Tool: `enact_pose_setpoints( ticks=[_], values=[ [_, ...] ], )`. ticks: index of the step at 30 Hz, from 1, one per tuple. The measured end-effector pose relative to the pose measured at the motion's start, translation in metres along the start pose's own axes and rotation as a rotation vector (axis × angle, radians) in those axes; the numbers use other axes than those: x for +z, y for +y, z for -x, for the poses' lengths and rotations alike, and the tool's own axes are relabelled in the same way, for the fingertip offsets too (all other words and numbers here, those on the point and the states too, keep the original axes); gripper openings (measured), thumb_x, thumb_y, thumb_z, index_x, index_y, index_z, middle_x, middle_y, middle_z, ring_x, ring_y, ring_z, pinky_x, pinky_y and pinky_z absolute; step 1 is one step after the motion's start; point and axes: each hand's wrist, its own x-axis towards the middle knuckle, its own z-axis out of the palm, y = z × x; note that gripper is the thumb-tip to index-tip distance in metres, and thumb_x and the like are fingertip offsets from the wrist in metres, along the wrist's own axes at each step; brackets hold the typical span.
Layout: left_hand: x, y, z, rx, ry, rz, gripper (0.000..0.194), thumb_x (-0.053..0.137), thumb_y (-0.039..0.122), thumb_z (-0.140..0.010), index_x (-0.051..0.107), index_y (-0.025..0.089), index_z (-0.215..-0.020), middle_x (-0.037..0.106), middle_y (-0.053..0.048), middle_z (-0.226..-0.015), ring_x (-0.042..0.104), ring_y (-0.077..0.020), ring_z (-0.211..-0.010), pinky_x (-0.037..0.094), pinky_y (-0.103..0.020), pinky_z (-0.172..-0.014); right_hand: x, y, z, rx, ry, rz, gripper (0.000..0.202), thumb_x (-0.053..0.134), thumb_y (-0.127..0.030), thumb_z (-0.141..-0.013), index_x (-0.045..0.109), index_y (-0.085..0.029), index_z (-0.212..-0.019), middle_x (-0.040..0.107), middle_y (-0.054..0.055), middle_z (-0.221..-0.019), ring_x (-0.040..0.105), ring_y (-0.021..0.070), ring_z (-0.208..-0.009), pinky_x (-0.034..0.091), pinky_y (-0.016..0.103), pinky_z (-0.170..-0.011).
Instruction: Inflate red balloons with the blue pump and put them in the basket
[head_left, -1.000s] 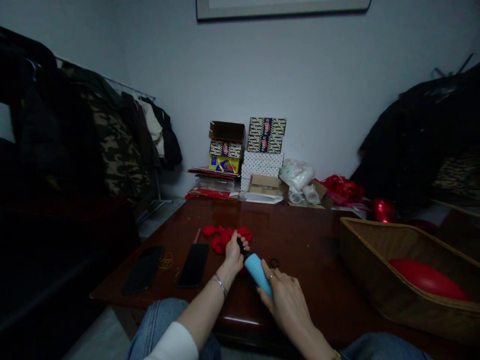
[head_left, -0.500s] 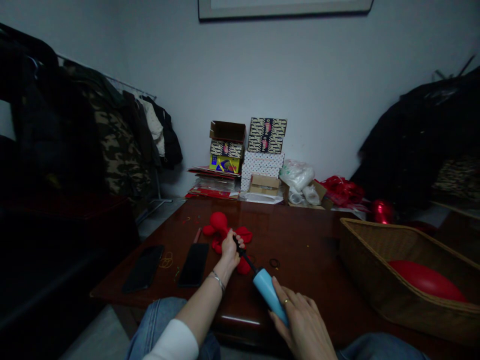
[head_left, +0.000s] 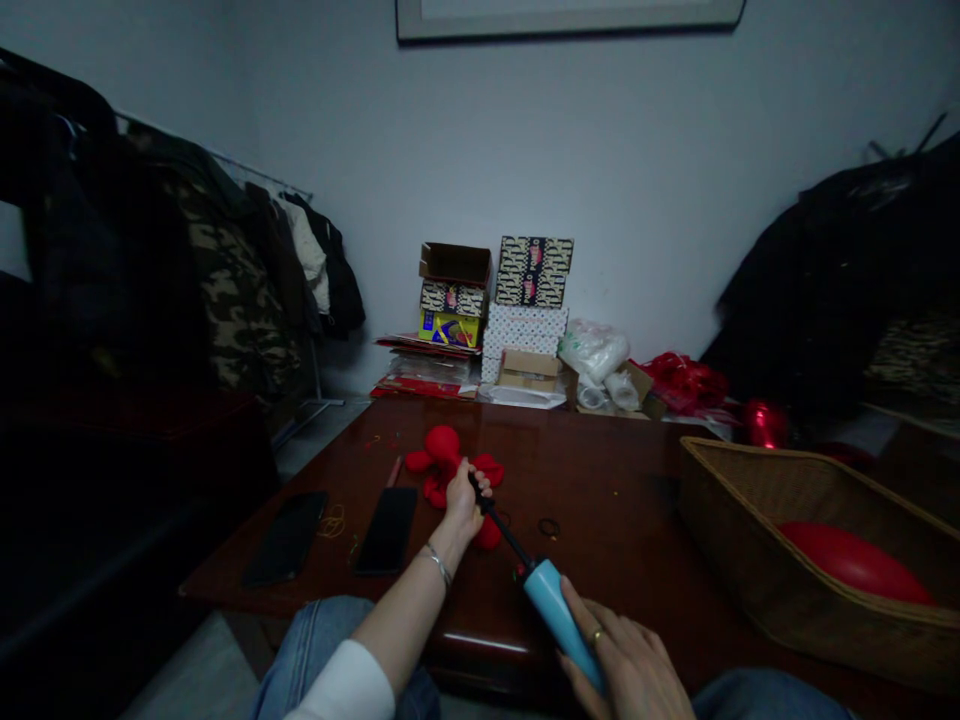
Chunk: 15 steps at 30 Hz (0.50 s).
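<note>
A blue hand pump (head_left: 564, 622) with a black rod slants across the front of the table. My right hand (head_left: 626, 660) is wrapped round its blue barrel. My left hand (head_left: 466, 497) is closed round the pump's black far end, together with the neck of a red balloon (head_left: 442, 444) that is small and rounded. Several limp red balloons (head_left: 489, 468) lie on the table beside and under my left hand. The exact join between balloon and pump is hidden by my fingers.
Two dark phones (head_left: 387, 530) (head_left: 286, 537) lie left on the brown table (head_left: 585, 450), with yellow rubber bands (head_left: 332, 521) between them. A black band (head_left: 549, 526) is right of the pump. A wicker basket (head_left: 720, 500) at right holds a red balloon (head_left: 855, 560). Boxes (head_left: 525, 330) stand behind.
My right hand has moved down and to the right with the blue barrel, and more of the black rod shows. The round red balloon has shifted slightly right.
</note>
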Motion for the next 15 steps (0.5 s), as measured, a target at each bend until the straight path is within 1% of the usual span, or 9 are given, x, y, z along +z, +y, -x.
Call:
enact_pose_setpoints(
  ticks=[4, 6, 10, 15],
  values=[
    [0.001, -0.004, 0.005, -0.013, -0.015, -0.01, 0.024, 0.053, 0.029, -0.085, 0.039, 0.018, -0.069, 0.037, 0.006, -0.051, 0.035, -0.0049, -0.039, 0.025, -0.015, -0.036, -0.003, -0.01, -0.013, 0.051, -0.002, 0.016, 0.059, 0.054, -0.038, -0.082, 0.038, -0.027, -0.138, 0.065, 0.004, -0.113, 0.062, 0.0204, -0.09, 0.045, 0.033, -0.078],
    [0.002, -0.007, 0.008, -0.023, -0.023, -0.021, 0.023, 0.055, 0.028, -0.083, 0.04, 0.018, -0.069, 0.038, 0.006, -0.052, 0.035, -0.005, -0.039, 0.025, -0.016, -0.036, -0.003, -0.016, -0.019, 0.086, -0.008, 0.01, 0.058, 0.054, -0.037, -0.081, 0.04, -0.027, -0.136, 0.065, 0.005, -0.112, 0.062, 0.0211, -0.091, 0.044, 0.035, -0.079],
    [0.003, -0.011, 0.013, -0.025, -0.018, -0.035, 0.022, 0.056, 0.026, -0.079, 0.039, 0.018, -0.068, 0.038, 0.006, -0.051, 0.034, -0.0049, -0.039, 0.026, -0.017, -0.037, -0.004, -0.025, -0.033, 0.135, -0.029, -0.024, 0.056, 0.053, -0.032, -0.082, 0.04, -0.03, -0.136, 0.064, 0.004, -0.112, 0.06, 0.0207, -0.092, 0.041, 0.035, -0.081],
    [0.003, -0.016, 0.015, -0.041, -0.014, -0.056, 0.02, 0.058, 0.024, -0.075, 0.04, 0.018, -0.067, 0.04, 0.006, -0.051, 0.035, -0.0053, -0.04, 0.026, -0.017, -0.038, -0.003, -0.033, -0.051, 0.176, -0.076, -0.023, 0.056, 0.052, -0.028, -0.083, 0.038, -0.025, -0.138, 0.064, 0.006, -0.106, 0.059, 0.0216, -0.09, 0.039, 0.036, -0.081]
  ],
)
